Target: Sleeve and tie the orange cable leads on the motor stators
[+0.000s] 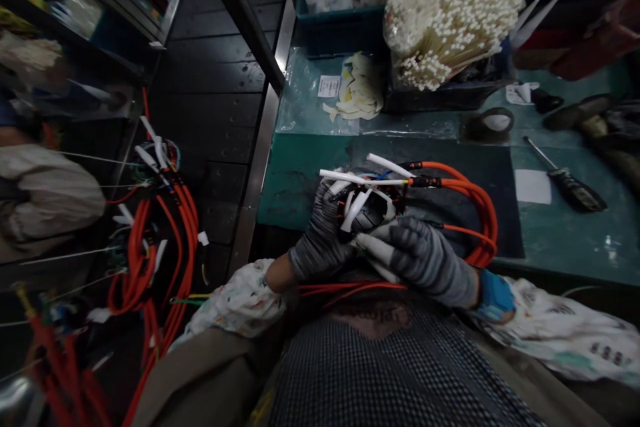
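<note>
Item: stator, at the bench's near edge. Left hand clasps it from 9 o'clock; right hand pinches white sleeve at 5 o'clock. Risk: orange leads, looping at 3 o'clock, could snag and tug sleeves loose.

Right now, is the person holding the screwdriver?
No, the screwdriver lies on the green bench, apart from the left hand and right hand, which hold a wired coil.

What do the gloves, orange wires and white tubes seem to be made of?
Gloves on left hand and right hand: grey knitted fabric, matt, striped knit shows.
Orange wires: smooth, glossy jacket, probably plastic or silicone.
White tubes on the wound part: matt sleeving, perhaps fibreglass or plastic; too blurred to tell.
</note>
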A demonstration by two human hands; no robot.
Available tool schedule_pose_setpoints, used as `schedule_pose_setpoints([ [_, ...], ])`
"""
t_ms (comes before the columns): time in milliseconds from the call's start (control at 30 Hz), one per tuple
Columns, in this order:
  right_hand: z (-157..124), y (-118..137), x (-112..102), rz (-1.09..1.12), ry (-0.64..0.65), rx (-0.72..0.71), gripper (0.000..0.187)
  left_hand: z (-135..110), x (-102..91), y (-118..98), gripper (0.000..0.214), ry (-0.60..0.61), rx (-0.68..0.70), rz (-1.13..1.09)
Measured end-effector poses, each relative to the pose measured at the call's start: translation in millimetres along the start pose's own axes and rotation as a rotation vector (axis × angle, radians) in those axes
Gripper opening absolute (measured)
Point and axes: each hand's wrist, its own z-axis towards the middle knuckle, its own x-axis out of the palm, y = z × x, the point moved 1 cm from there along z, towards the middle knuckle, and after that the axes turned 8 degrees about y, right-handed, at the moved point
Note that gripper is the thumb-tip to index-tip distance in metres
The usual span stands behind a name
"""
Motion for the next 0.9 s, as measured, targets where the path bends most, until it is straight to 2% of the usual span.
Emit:
schedule_pose_setpoints([
  [100, 0, -5, 20, -0.182, -0.006, -0.011, 0.034, -1, -3.9, 1, 0.096, 0.010, 0.095, 0.012],
  [167, 1, -7, 24, -0.230, -0.012, -0.023, 0.031, 0, -7.9, 0, 0.096, 0.049, 0.116, 0.029],
  [433, 5, -6, 9, -0.214, 0.063, -0.013, 0.031, 1, -16.0, -5, 0.096, 0.113, 0.075, 0.083],
  [567, 7, -8, 11, -0.180, 0.035, 0.010, 0.031, 3, -15.4, -10, 0.097, 0.109, 0.052, 0.071],
  [733, 5, -14, 14, -0.177, 0.123, -0.062, 0.032, 16, -16.7, -11, 0.095, 0.111, 0.105, 0.097],
  [900, 2, -20, 13, -0.183, 0.222, -0.061, 0.038, 26, -25.7, -10, 0.105, 0.191, 0.175, 0.073],
])
